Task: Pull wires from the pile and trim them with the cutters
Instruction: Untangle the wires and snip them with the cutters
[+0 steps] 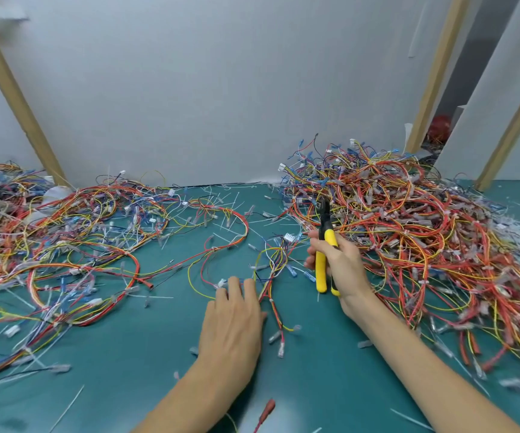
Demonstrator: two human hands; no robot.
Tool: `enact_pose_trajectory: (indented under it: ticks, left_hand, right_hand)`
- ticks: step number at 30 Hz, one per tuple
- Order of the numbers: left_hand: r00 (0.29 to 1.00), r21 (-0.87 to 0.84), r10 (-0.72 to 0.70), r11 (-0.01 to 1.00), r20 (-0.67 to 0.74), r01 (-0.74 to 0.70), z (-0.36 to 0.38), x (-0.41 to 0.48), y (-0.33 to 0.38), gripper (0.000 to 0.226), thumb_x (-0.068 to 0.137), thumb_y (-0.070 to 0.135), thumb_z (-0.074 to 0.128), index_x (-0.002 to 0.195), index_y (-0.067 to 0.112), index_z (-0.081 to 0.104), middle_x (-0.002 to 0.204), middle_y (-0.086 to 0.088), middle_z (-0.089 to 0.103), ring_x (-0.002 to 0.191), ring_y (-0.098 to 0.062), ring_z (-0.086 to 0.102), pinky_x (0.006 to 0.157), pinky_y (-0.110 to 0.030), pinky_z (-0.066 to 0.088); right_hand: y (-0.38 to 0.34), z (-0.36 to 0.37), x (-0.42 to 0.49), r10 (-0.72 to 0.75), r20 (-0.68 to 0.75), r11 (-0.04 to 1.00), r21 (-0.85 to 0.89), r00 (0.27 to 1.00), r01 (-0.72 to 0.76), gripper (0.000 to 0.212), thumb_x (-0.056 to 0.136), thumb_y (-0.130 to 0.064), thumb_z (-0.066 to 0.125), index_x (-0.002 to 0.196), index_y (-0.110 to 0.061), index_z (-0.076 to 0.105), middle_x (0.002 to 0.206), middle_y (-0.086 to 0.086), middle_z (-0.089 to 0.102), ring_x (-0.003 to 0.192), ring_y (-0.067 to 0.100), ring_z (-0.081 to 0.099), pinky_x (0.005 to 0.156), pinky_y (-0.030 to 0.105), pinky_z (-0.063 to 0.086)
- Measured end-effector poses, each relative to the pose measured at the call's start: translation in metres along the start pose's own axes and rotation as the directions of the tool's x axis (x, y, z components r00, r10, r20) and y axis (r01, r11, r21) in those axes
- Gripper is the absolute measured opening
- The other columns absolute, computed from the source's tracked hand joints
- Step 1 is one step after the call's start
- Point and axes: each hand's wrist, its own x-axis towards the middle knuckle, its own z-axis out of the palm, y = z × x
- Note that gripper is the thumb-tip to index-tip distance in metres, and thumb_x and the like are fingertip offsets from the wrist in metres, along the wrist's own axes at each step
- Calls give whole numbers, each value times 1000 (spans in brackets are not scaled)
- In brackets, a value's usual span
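Teal mat, wire pile — left hand flat on loose wires, right hand curled around yellow cutters

The left hand lies flat on the green worktop, its straight fingertips resting on a small wire bundle with a white connector. The right hand grips the yellow handles of the cutters, whose dark nose points up and away, toward the big wire pile on the right. Looser wires sprawl across the left side. Clipped white ties litter the worktop. A white wall panel stands behind.
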Motion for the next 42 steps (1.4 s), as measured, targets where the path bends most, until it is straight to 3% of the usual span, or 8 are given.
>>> enact_pose_trajectory:
  ticks: [7,13,17,27,32,35,38,42]
  left_hand:
    - [998,93,60,994,36,-63,-13,33,-29,38,89,8,52,120,20,35,122,5,50,112,-25,54,66,-32,33]
    - [956,64,278,960,-92,-273,-16,57,-57,50,81,9,56,125,31,47,115,13,55,97,-21,64,53,-34,40]
    - [867,33,468,882,-169,-470,-2,54,-65,55,61,-2,71,109,22,67,93,5,65,73,-21,65,45,-32,50]
    - [943,-514,223,794,-248,-323,6,50,-69,30,89,30,45,99,36,72,119,12,49,102,-5,48,91,-34,34]
    - [961,-740,11,636,-275,-219,1,51,-67,13,91,28,65,82,28,75,115,9,47,106,-6,54,86,-13,38]
    - [899,-615,-107,763,-424,-199,-6,49,-65,11,86,34,68,81,25,73,117,3,42,93,-13,48,88,-33,39]
    - [839,-391,33,874,-543,-288,-15,46,-69,18,83,39,66,80,22,72,111,1,52,87,-18,48,83,-40,36]
    - [938,-717,284,610,-198,-336,-16,45,-67,32,94,48,49,88,27,73,87,7,68,83,-12,62,79,-30,47]
  right_hand:
    - [-13,0,0,39,-8,938,346,999,-34,19,95,-29,60,110,-22,69,82,7,68,77,19,66,75,38,57]
    - [-26,-6,-9,-457,143,757,-455,878,468,23,82,-33,66,101,-22,62,97,-1,61,87,15,60,76,32,48]
    - [-21,5,-15,-414,454,634,-478,789,608,19,80,-22,71,98,-21,65,139,-12,48,107,2,59,85,16,43]
    - [-10,14,-12,103,247,968,-250,963,-40,17,92,-11,61,103,-12,74,60,-3,63,57,15,58,52,25,48]
    - [-9,16,-16,258,322,944,114,911,-308,22,88,-14,57,89,-11,79,105,8,72,63,19,56,58,31,45]
    - [-10,18,-18,274,408,863,295,871,-410,22,81,-18,58,81,-12,80,124,8,67,63,18,54,59,30,45]
    - [-9,18,-20,242,424,811,405,873,-422,27,82,-17,56,93,-7,78,128,9,65,63,18,54,57,30,46]
    - [-10,19,-21,224,408,782,466,885,-413,29,84,-15,54,100,-4,77,128,9,65,63,18,54,55,30,47]
